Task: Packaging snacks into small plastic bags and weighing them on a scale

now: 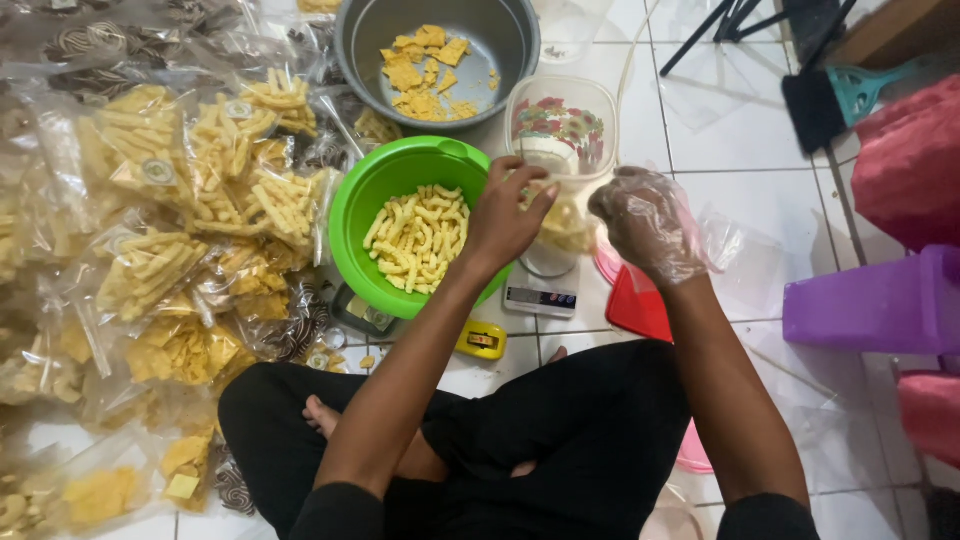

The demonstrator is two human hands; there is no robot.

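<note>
Hovering loosely curled over the rim of the green bowl [352,215] of stick snacks [420,238], left hand [505,215] blocking part of a clear bag [566,228]; bag resting on a small scale [541,297], contents blurred. Gloved right hand [645,225] cupped beside it, grip unclear. Packed snack bags [180,200] cropped at left.

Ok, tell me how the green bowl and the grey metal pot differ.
The green bowl is bright plastic and holds stick-shaped snacks; the grey metal pot is dull metal and holds flat, squarish chips. The bowl sits nearer the person, its heap covering most of the bottom; the pot's bottom is mostly bare. Both are round, open, on the floor.
</note>
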